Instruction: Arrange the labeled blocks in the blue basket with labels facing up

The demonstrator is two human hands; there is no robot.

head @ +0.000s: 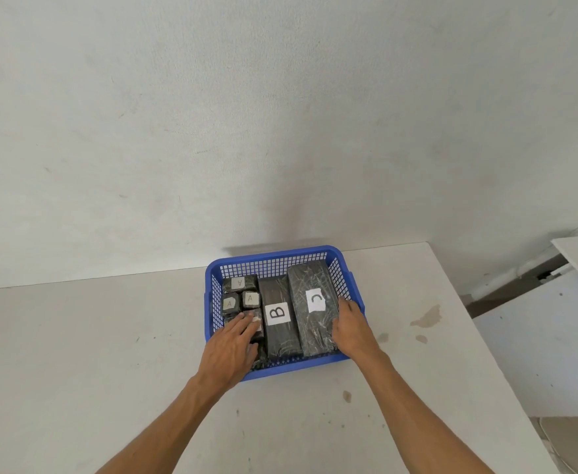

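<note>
Two hands reach over the white bench (109,336) into the blue perforated plastic basket (273,261), which sits square to the person, probably so both arms can work inside it at once. Largest of its load is the long dark plastic-wrapped block labelled C (311,306), lying flat with its long axis running away from the person and its white label up; the right hand (350,328) lies against its near right edge, fingers spread flat and gripping nothing, apparently nudging it snug. Between the hands lies the narrower dark block labelled B (277,316), parallel to it, label up. Just beyond the left hand (234,343) three small dark cubes labelled A (243,295) cluster, labels up. That hand rests loosely cupped over a fourth small block (256,321); whether it grips it I cannot tell.
</note>
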